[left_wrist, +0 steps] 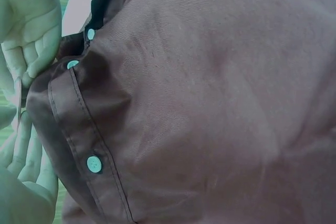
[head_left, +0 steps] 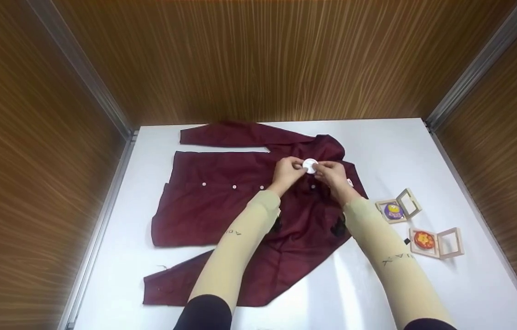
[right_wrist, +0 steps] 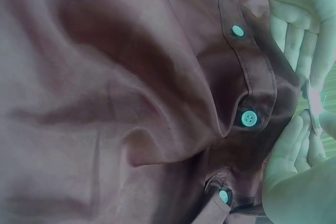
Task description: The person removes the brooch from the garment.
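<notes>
Both hands meet over the upper part of a dark red button-up shirt, spread out with its collar end to the right. Between them is a small white round disc. My left hand pinches its left edge. With thumb and fingertips, my right hand pinches the right side. Both wrist views show the disc nearly edge-on, close beside the raised shirt front. White buttons run along the placket.
On the right side of the white table stand two small hinged wooden frames with lids raised. One holds a purple and yellow round piece, the other a red and yellow one. Wood-grain panels enclose the table at the back and sides.
</notes>
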`<state>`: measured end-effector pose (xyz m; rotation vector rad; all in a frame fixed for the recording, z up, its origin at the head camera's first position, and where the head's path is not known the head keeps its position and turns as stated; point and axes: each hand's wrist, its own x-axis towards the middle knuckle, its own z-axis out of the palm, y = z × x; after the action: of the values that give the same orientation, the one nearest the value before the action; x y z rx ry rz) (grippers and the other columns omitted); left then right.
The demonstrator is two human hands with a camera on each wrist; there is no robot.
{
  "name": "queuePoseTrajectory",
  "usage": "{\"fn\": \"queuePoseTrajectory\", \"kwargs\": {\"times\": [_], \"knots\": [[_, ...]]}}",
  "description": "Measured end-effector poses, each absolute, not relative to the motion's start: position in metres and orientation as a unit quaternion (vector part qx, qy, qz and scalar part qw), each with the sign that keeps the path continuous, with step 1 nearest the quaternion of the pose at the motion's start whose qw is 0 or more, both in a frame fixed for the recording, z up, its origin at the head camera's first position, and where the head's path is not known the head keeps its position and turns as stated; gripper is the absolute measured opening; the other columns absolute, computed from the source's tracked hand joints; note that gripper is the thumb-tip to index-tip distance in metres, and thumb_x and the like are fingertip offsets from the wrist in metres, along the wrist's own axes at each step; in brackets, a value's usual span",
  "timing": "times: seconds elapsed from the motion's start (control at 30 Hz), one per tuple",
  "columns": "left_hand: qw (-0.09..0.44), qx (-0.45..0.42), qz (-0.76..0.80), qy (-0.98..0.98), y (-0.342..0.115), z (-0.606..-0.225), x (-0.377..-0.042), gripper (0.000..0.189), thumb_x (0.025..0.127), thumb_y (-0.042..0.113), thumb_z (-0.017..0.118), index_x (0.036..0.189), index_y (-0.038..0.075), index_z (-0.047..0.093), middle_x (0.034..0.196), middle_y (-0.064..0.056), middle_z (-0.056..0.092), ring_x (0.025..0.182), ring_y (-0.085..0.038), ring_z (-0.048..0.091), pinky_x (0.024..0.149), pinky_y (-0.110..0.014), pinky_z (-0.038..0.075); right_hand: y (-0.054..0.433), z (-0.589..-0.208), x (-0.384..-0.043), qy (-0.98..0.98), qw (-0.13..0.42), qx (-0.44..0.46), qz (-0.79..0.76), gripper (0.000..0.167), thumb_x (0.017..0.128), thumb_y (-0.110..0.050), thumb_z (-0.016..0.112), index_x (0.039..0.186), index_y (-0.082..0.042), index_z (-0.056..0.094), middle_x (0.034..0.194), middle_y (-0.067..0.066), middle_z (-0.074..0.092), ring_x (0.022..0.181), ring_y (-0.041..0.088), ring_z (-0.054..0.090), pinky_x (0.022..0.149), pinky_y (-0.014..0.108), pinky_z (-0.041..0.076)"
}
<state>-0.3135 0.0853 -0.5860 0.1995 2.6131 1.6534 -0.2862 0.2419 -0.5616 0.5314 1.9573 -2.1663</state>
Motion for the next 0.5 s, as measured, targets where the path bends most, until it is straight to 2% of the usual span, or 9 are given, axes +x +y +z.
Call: {"fn": "queuePoseTrajectory", "kwargs": {"times": [0.2,0.5], "knots": [[0.025,0.053,0.534,0.843,0.084,-0.583,-0.312,0.023,0.089,0.007,0.082,0.11,-0.002,0.08,0.103,-0.014,0.082,0.093,-0.018,0.077,0.078,-0.015,0.058,0.241,-0.574,-0.289,0.657,0.074,0.172,-0.731,0.028,0.102,-0.005,0.064,0.125,0.011,0.06,0.083,-0.003,0.067,0.072,0.003,0.068,0.071,0.014,0.06],[0.032,0.028,0.55,0.834,0.081,-0.577,-0.311,0.019,0.093,0.013,0.082,0.105,-0.002,0.08,0.096,-0.016,0.083,0.075,-0.013,0.075,0.063,-0.013,0.053,0.237,-0.573,-0.289,0.646,0.093,0.176,-0.736,0.02,0.102,-0.005,0.064,0.118,0.007,0.061,0.077,-0.003,0.067,0.066,0.002,0.067,0.069,0.014,0.06]]}}
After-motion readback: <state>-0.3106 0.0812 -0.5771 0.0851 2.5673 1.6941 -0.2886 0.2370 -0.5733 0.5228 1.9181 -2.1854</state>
